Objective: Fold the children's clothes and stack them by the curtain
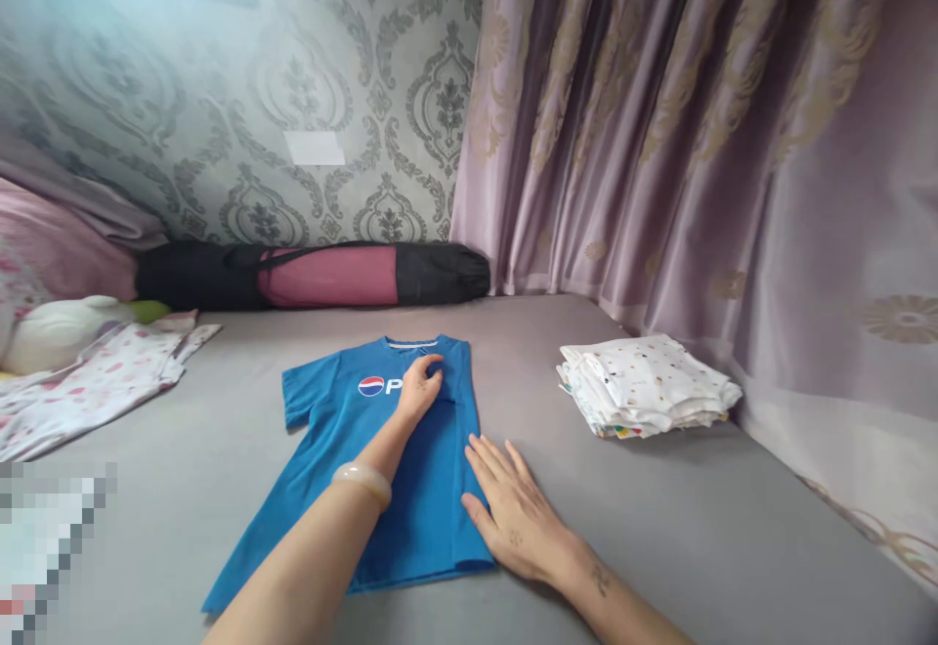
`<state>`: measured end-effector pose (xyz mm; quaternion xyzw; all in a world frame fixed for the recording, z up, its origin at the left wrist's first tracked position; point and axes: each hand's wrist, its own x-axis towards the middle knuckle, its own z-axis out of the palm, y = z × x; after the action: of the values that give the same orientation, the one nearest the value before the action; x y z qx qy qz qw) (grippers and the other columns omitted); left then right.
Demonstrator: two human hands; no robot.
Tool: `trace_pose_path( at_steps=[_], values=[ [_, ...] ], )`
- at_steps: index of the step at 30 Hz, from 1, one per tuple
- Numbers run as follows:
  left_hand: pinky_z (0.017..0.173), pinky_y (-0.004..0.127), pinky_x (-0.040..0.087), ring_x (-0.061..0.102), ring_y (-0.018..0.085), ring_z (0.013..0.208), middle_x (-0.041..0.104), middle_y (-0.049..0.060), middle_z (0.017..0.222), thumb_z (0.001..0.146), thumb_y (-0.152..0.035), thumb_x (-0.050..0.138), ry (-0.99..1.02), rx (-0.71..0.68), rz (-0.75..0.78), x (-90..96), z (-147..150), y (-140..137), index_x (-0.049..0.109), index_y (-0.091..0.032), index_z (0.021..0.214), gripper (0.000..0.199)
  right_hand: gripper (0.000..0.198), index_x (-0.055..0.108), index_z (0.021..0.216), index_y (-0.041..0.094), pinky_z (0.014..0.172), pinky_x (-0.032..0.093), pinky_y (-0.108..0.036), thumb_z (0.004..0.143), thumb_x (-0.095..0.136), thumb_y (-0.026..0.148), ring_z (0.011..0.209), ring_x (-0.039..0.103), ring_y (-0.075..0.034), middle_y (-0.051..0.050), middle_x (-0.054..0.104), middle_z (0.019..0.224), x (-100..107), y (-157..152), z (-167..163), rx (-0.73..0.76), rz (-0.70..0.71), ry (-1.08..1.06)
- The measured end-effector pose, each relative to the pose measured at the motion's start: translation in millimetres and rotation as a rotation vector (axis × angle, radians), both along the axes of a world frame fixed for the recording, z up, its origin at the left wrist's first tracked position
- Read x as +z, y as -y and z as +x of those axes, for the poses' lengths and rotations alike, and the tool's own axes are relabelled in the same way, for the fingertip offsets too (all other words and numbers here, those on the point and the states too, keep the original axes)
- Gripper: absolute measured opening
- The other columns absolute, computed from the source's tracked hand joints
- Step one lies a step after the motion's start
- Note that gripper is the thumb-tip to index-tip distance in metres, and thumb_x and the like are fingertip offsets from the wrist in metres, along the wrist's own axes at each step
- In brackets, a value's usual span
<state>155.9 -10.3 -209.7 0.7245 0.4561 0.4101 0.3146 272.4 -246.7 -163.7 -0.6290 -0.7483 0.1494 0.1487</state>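
Note:
A blue T-shirt (417, 489) with a round red, white and blue logo and a white letter "P" lies flat on the bed, collar toward the wall. Its right side is folded inward in a long strip, while the left sleeve is spread out. My left hand (423, 387), below a pale bangle, is closed on the folded cloth near the collar; its fingertips are partly hidden. Along the shirt's folded right edge lies my right hand (513, 513), open and flat with the fingers apart, partly on the sheet.
A stack of folded white printed clothes (649, 386) sits at the right, near the curtain (622, 137). A long black and pink bag (329, 276) lies against the wall. Patterned white clothing (109, 371) and a plush toy (63, 332) are at the left on the grey sheet (147, 518).

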Motion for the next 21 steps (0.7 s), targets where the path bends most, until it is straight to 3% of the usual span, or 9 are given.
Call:
trace_pose_path(
  at_steps=[5, 12, 18, 21],
  values=[
    [0.096, 0.037, 0.049, 0.061, 0.022, 0.107, 0.064, 0.007, 0.114, 0.073, -0.013, 0.053, -0.018, -0.019, 0.058, -0.1, 2, 1, 0.069, -0.021, 0.104, 0.036, 0.046, 0.054, 0.136, 0.018, 0.121, 0.013, -0.052, 0.100, 0.034, 0.038, 0.139, 0.039, -0.024, -0.011, 0.049, 0.146, 2, -20, -9, -0.081, 0.100, 0.012],
    [0.088, 0.035, 0.052, 0.064, 0.020, 0.095, 0.065, 0.008, 0.113, 0.075, -0.017, 0.055, -0.035, -0.040, 0.053, 0.1, 0, 0, 0.067, -0.020, 0.113, 0.040, 0.064, 0.031, 0.150, 0.007, 0.121, 0.015, -0.049, 0.100, 0.028, 0.047, 0.147, 0.019, -0.027, -0.014, 0.022, 0.158, -17, -46, -24, -0.133, 0.065, 0.015],
    [0.087, 0.035, 0.052, 0.063, 0.020, 0.091, 0.067, 0.007, 0.104, 0.077, -0.021, 0.058, -0.136, 0.041, -0.011, 0.7, 0, -15, 0.067, -0.018, 0.112, 0.036, 0.067, 0.025, 0.152, 0.007, 0.121, 0.011, -0.050, 0.100, 0.026, 0.049, 0.148, 0.012, -0.027, -0.012, 0.014, 0.159, -20, -46, -25, -0.121, 0.022, 0.011],
    [0.095, 0.040, 0.047, 0.059, 0.025, 0.103, 0.062, 0.011, 0.114, 0.077, -0.018, 0.056, -0.206, 0.118, 0.023, 6.0, 2, -23, 0.068, -0.017, 0.109, 0.034, 0.068, 0.024, 0.152, 0.006, 0.121, 0.010, -0.050, 0.100, 0.025, 0.050, 0.148, 0.011, -0.027, -0.013, 0.014, 0.159, -20, -46, -24, -0.116, 0.018, 0.004]
  ],
)
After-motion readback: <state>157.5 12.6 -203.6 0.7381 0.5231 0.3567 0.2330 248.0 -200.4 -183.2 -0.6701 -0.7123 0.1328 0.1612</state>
